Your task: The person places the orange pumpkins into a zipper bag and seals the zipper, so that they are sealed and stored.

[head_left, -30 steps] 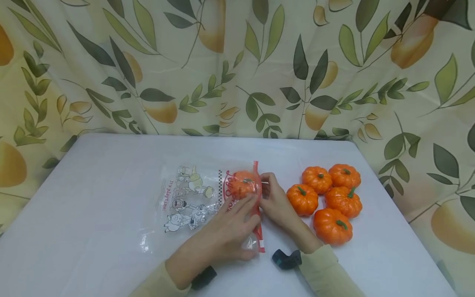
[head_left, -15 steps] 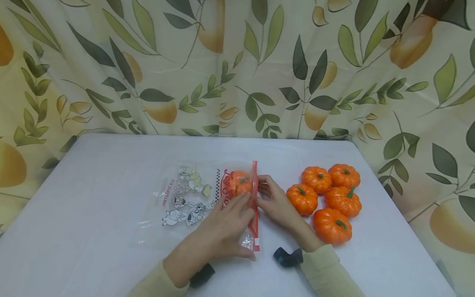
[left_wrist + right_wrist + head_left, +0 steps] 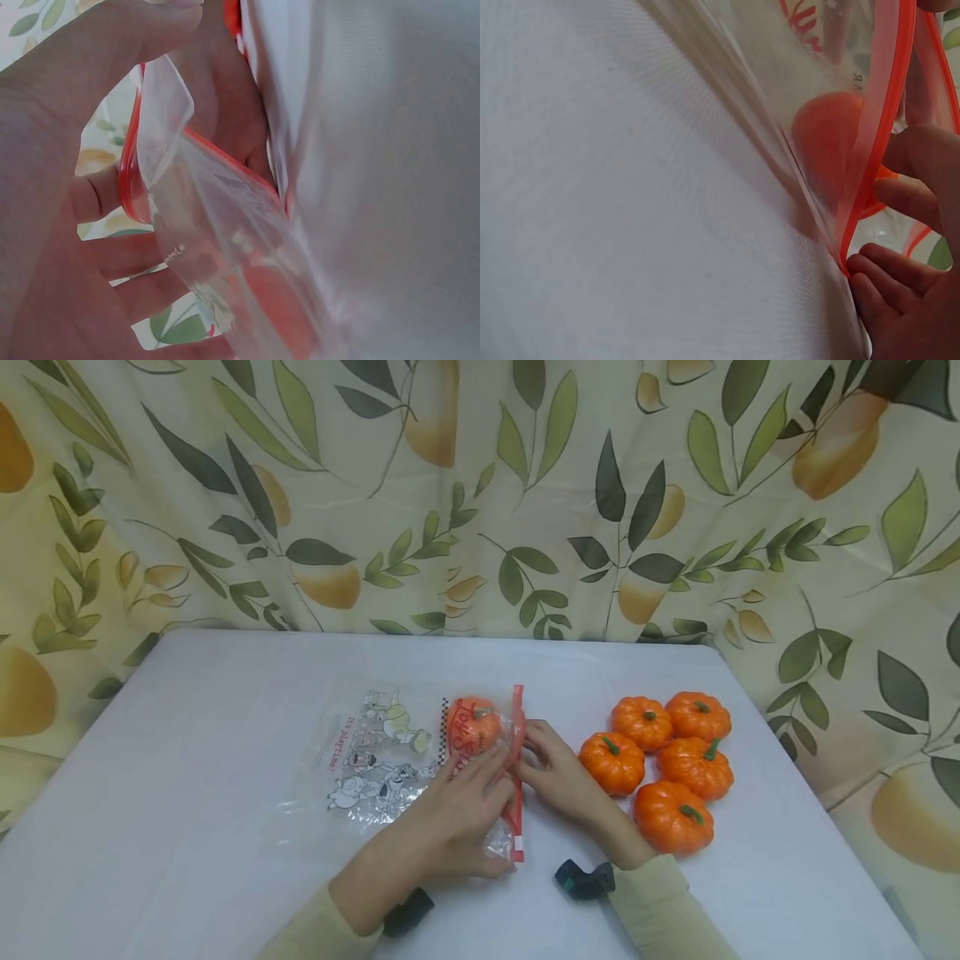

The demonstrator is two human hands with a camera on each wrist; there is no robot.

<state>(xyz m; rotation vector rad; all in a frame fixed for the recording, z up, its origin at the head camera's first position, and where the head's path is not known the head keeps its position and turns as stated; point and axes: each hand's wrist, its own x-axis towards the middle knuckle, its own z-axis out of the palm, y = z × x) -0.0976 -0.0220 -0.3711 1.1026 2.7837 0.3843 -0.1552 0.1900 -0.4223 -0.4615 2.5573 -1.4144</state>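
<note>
Pumpkins (image 3: pixel 673 817) — six; bag (image 3: pixel 397 735) — one

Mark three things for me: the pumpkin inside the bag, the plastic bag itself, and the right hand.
Pumpkin inside the bag (image 3: pixel 471 729): head view, on its orange body, seen through the plastic.
Plastic bag (image 3: pixel 392 779): head view, on its printed figures.
Right hand (image 3: pixel 560 774): head view, on its back.

Six pumpkins (image 3: pixel 695 768), one bag (image 3: pixel 393 752)
</note>
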